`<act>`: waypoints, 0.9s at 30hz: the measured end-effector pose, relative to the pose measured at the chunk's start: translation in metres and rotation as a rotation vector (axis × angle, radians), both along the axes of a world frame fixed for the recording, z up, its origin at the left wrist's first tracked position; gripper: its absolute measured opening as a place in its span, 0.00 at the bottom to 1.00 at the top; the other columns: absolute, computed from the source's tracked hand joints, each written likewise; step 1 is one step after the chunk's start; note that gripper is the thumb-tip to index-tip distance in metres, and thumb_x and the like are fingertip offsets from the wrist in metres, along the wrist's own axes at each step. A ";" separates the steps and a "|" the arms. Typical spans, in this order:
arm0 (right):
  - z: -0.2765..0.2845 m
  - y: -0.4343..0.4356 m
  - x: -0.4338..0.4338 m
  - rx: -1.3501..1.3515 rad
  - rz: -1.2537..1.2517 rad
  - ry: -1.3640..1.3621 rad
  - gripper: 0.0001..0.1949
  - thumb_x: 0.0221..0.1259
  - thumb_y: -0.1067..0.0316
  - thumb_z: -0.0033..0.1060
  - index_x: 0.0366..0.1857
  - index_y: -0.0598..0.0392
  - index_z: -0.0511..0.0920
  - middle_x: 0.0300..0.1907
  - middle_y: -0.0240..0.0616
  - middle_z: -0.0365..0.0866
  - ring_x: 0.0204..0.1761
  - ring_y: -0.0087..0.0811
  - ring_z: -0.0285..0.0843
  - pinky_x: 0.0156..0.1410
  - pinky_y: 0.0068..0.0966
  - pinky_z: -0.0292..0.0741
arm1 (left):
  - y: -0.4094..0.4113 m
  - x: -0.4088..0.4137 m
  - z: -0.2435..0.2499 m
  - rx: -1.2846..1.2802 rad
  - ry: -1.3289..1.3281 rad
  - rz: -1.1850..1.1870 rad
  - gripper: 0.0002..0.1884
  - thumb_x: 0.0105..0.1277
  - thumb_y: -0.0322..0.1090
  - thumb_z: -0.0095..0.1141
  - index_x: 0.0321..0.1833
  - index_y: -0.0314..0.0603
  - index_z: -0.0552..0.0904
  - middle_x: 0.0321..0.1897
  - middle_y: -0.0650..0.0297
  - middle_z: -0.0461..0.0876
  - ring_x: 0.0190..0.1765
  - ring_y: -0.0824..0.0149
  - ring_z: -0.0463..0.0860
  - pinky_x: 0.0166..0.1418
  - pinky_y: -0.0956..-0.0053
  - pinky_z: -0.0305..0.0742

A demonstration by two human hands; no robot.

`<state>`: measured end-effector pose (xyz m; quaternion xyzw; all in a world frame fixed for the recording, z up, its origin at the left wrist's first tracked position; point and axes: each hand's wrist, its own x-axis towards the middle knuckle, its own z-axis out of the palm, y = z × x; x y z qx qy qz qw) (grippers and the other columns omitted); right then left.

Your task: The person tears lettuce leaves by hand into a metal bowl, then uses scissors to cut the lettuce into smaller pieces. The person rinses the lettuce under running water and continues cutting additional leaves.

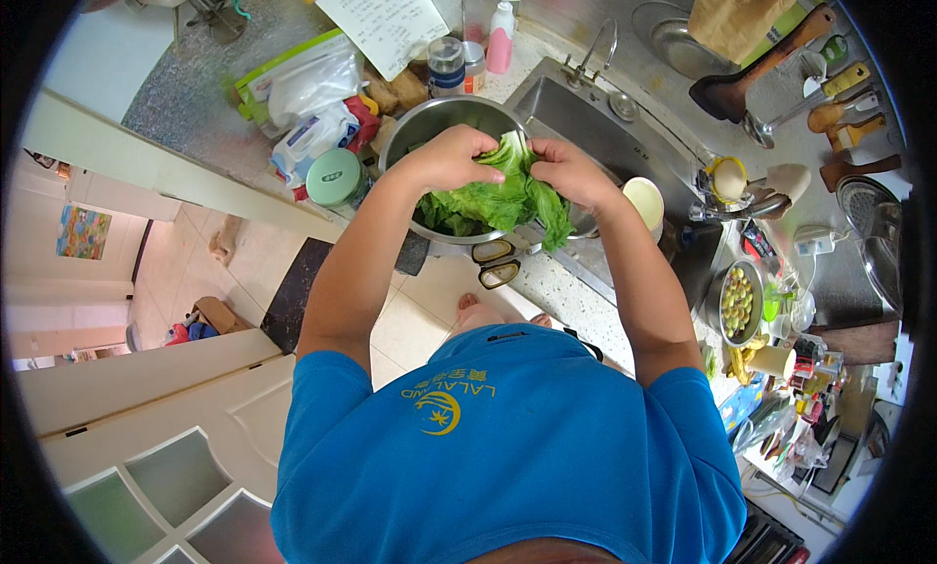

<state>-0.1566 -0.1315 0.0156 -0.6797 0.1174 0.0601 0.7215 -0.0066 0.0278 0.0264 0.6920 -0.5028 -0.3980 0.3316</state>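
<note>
Green lettuce leaves (505,194) are pinched between my two hands above a large stainless-steel bowl (428,114). My left hand (460,158) grips the left side of a leaf with thumb and fingers. On the other side, my right hand (565,170) holds the leaf close to its pale stem end. One frilly part hangs past the bowl's right rim, below my right hand. More lettuce (450,216) lies inside the bowl, partly covered by the held leaves and my left hand.
A steel sink (545,103) with a curved faucet (600,48) adjoins the bowl on the right. Left of the bowl stand a green-lidded jar (335,177) and plastic packages (315,95). A pale cup (644,202) and a bowl of small round fruits (738,304) are at right.
</note>
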 end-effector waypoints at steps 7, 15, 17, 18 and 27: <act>0.002 -0.021 -0.013 -0.294 -0.023 0.111 0.12 0.53 0.74 0.46 0.39 0.59 0.80 0.27 0.27 0.78 0.29 0.18 0.70 0.37 0.15 0.66 | 0.011 0.024 0.005 0.110 -0.135 -0.059 0.12 0.58 0.31 0.64 0.40 0.31 0.80 0.28 0.62 0.80 0.32 0.75 0.73 0.40 0.75 0.70; 0.011 -0.028 -0.021 0.040 -0.198 0.117 0.16 0.54 0.76 0.44 0.46 0.62 0.78 0.38 0.35 0.80 0.37 0.23 0.77 0.47 0.19 0.73 | 0.016 0.041 -0.032 0.068 -0.376 0.203 0.20 0.55 0.39 0.66 0.46 0.32 0.80 0.37 0.50 0.82 0.42 0.57 0.79 0.48 0.67 0.73; 0.012 -0.023 -0.019 0.174 -0.182 0.080 0.17 0.54 0.78 0.43 0.48 0.62 0.77 0.39 0.35 0.81 0.39 0.23 0.78 0.49 0.20 0.74 | 0.017 0.036 -0.039 -0.044 -0.518 0.334 0.22 0.56 0.40 0.65 0.50 0.33 0.79 0.42 0.48 0.82 0.47 0.54 0.81 0.52 0.67 0.74; 0.013 -0.022 -0.019 0.206 -0.149 0.085 0.19 0.55 0.79 0.44 0.52 0.61 0.76 0.42 0.35 0.81 0.43 0.24 0.79 0.52 0.20 0.74 | 0.016 0.031 -0.041 -0.103 -0.659 0.431 0.22 0.58 0.39 0.64 0.52 0.34 0.78 0.44 0.50 0.82 0.49 0.58 0.81 0.54 0.70 0.73; 0.009 -0.001 -0.001 0.217 -0.166 -0.055 0.16 0.58 0.77 0.55 0.51 0.54 0.75 0.43 0.29 0.78 0.43 0.19 0.75 0.47 0.16 0.71 | -0.004 -0.037 -0.038 -0.222 0.325 0.149 0.23 0.67 0.46 0.57 0.58 0.37 0.75 0.45 0.63 0.81 0.46 0.72 0.78 0.50 0.75 0.73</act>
